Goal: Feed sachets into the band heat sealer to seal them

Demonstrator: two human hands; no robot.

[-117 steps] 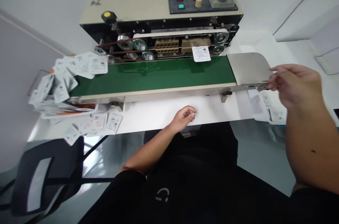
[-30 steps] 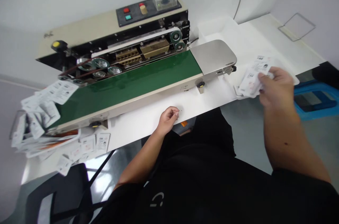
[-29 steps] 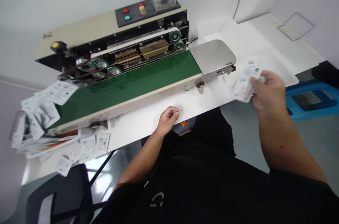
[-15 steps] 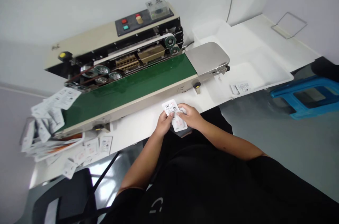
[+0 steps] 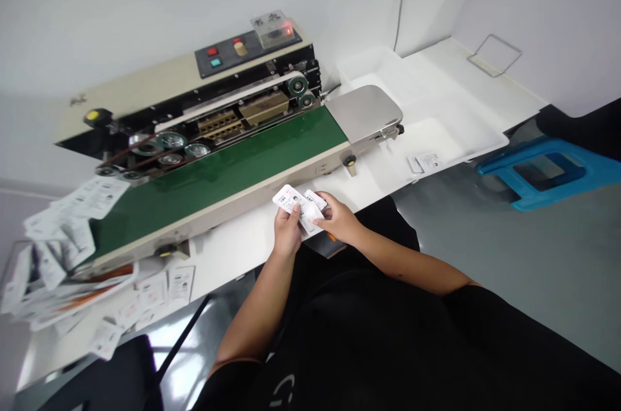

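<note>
Small white printed sachets (image 5: 290, 198) are held between my two hands, in front of the table's edge. My left hand (image 5: 288, 230) grips them at the left, its thumb lying on the printed face. At the right, my right hand (image 5: 338, 218) pinches the lower sachets (image 5: 311, 224), fingers behind and thumb in front. They overlap at angles, and how many there are I cannot tell. Just beyond my hands stands a band sealing machine (image 5: 189, 81) with a green conveyor belt (image 5: 233, 171).
Many similar sachets lie piled at the belt's left end (image 5: 72, 210) and in a white bin (image 5: 87, 301). Two more sachets (image 5: 424, 163) lie by white trays (image 5: 466, 126) on the right. A blue stool (image 5: 548, 168) stands right; a black chair (image 5: 116, 372) stands lower left.
The sachets have fanned apart, with the upper one tilting left and another showing by my right fingers. The view has shifted slightly. A red light now shows on the machine's clear box.
</note>
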